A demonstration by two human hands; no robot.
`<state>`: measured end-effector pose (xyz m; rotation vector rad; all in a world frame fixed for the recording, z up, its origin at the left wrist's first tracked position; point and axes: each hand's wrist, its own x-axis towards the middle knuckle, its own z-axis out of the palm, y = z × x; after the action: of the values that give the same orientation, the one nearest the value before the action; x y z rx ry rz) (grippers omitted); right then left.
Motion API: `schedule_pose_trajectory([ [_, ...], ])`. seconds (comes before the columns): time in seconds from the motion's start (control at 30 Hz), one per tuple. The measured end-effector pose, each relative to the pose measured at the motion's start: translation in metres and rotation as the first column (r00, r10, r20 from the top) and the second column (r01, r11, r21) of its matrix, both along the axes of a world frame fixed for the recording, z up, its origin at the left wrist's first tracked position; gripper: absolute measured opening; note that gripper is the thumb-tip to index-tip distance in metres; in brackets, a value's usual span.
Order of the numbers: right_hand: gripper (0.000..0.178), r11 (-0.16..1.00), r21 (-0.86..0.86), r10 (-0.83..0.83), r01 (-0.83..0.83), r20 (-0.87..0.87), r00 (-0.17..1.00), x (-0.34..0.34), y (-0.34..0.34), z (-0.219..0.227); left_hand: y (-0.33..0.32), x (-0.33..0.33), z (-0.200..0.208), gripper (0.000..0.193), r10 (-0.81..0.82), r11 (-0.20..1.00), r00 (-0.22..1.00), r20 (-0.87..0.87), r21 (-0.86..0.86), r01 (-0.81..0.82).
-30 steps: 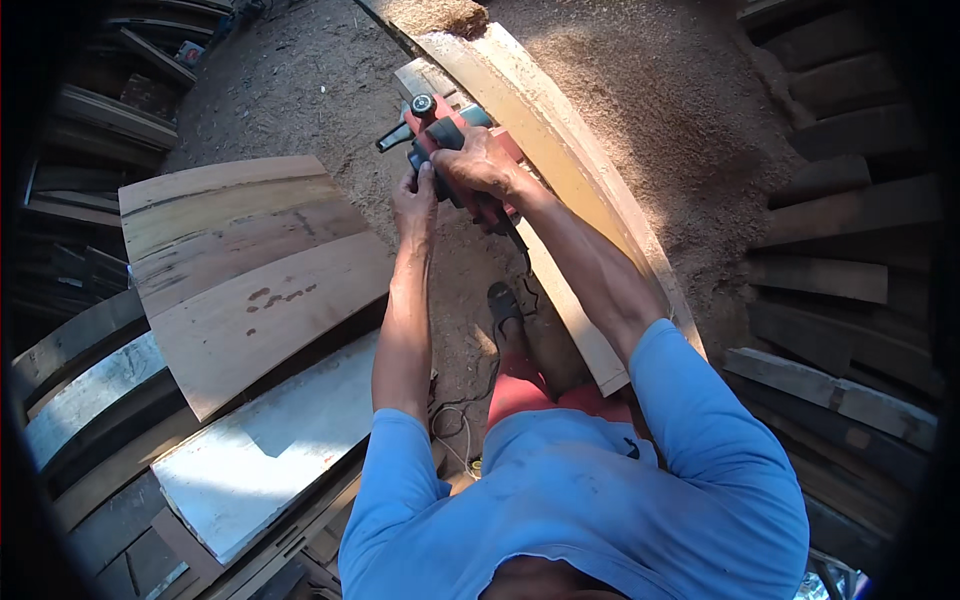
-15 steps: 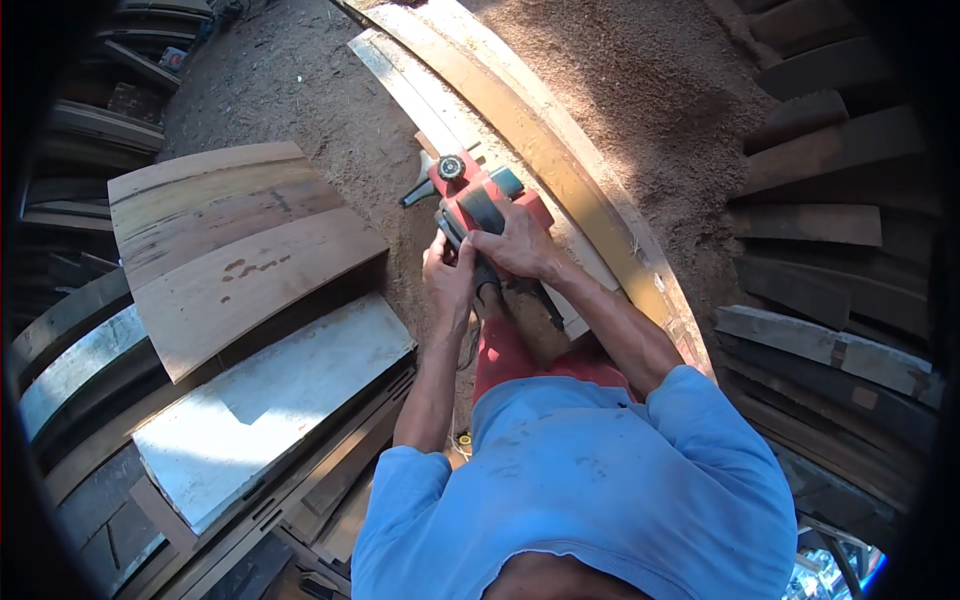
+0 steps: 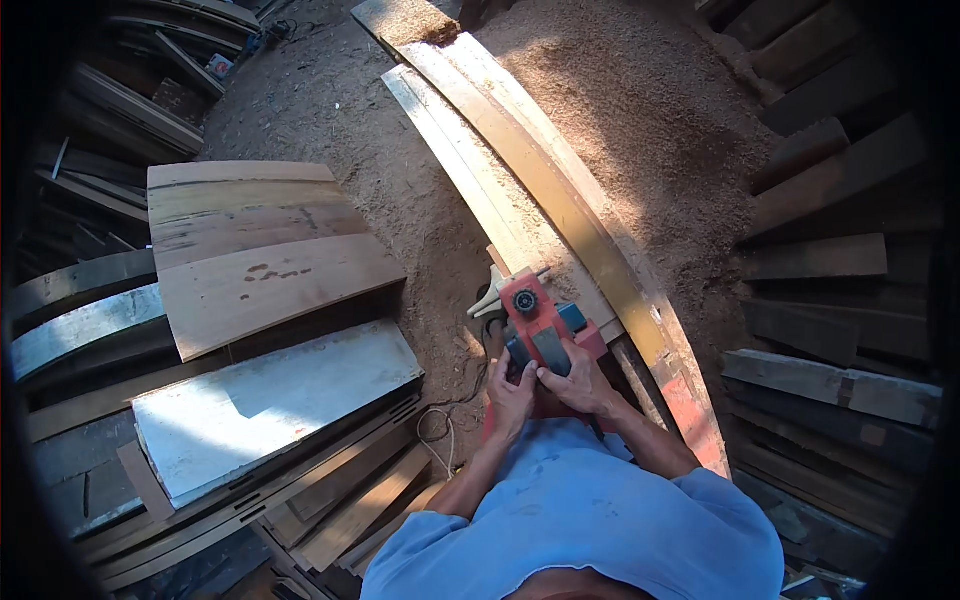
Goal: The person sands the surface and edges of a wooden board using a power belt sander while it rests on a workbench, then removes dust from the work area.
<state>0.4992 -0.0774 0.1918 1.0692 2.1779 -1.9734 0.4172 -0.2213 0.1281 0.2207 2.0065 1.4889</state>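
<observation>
A red electric planer (image 3: 537,312) with a dark front knob sits at the near end of a pale wooden board (image 3: 470,175), close to my body. My right hand (image 3: 585,384) is closed on its dark rear handle. My left hand (image 3: 512,400) closes round the left rear side of the planer, its thumb near the right one. A pale metal guide piece (image 3: 487,298) sticks out from the planer's left side. The planer's underside is hidden.
A long yellow-brown beam (image 3: 575,225) runs along the board's right. Sawdust (image 3: 640,130) covers the ground beyond it. To the left are a wide wooden panel (image 3: 270,255) and a white slab (image 3: 290,405). A cord (image 3: 437,430) lies near me; stacked planks (image 3: 820,255) stand at right.
Both hands have drawn the planer back toward my body, along the board. More of the board's surface shows ahead of it. The whole view has shifted slightly.
</observation>
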Motion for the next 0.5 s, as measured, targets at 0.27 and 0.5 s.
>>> schedule_pose_trajectory([
  [0.27,0.047,0.989,0.149,0.026,-0.017,-0.059,0.998,-0.153,0.064,-0.014,0.066,-0.146,-0.011,0.051,0.048,0.99,0.98,-0.192,-0.122,-0.073],
  [0.5,0.043,0.998,0.059,0.016,-0.012,-0.067,0.998,-0.297,0.125,0.013,0.124,-0.294,-0.029,0.047,0.055,0.998,0.983,-0.175,0.01,-0.054],
])
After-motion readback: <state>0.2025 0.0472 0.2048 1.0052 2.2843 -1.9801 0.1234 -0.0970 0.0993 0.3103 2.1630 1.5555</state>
